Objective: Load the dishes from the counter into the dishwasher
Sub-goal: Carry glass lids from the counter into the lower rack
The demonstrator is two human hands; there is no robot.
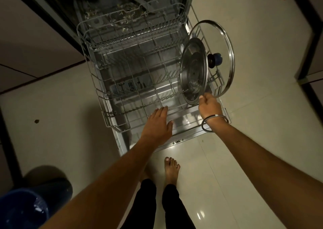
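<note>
The dishwasher's lower wire rack (pixel 104 96) is pulled out over the open door (pixel 185 124). At the rack's right side stands a steel plate (pixel 194 71) on edge, and behind it a glass lid (pixel 225 54) with a steel rim and a dark knob. My right hand (pixel 208 104) pinches the plate's lower edge. With straight fingers, my left hand (pixel 158 122) rests on the rack's front rail. An upper rack (pixel 132 24) sits further back.
A blue bucket (pixel 26 209) stands on the floor at the lower left. Dark cabinet fronts flank the dishwasher on the left and far right. My bare feet (pixel 172 169) are on the glossy tile floor just before the door's edge.
</note>
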